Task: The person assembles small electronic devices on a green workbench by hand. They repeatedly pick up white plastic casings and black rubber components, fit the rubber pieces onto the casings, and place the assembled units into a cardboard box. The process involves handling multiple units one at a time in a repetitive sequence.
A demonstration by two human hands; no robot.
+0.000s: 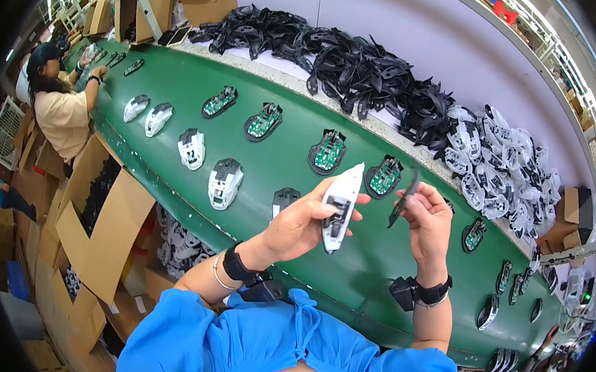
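Note:
My left hand (294, 222) is closed around a white computer mouse shell (346, 189). The shell is turned on its side, with dark buttons showing beside my thumb. To its right, my right hand (430, 221) pinches a thin, curved black plastic piece (399, 210) between thumb and fingers. The piece and the shell are apart, both held above the green belt (257, 176). Just beyond my hands lie mouse bases with green circuit boards (383, 177) (327, 151). A grey-topped shell (285, 200) on the belt is partly hidden by my left hand.
White mouse shells (225, 183) and more bases (264, 121) lie along the belt. On the ledge behind are heaps of black plastic parts (361, 69) and white shells (496, 162). Cardboard boxes (105, 228) stand at the near left. A co-worker (61, 111) works at the far left.

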